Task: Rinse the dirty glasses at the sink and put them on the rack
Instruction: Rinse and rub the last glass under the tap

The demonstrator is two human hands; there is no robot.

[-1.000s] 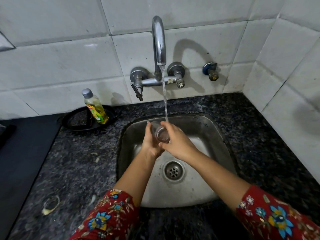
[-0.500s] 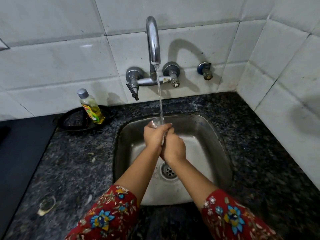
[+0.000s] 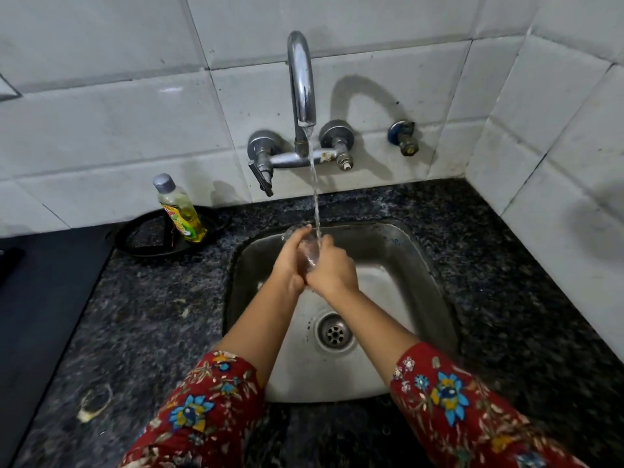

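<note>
A person is standing at a steel sink (image 3: 415, 265), holding a small clear glass (image 3: 309, 251) above the basin, toward the sink's back edge. The glass is see-through and wet. It is mostly hidden between the hands, with only its rim and a strip of its side showing. The left hand (image 3: 290, 261) is curling its fingers around the glass from one side, and the right hand (image 3: 332, 270) is closing round it from the other, the two hands touching. Water is running from the wall tap (image 3: 301, 79) behind the sink, its thin stream landing on the glass. Left of the sink, on the dark speckled worktop (image 3: 152, 315), a bottle of yellow liquid (image 3: 180, 211) is standing in a black tray (image 3: 148, 238).
</note>
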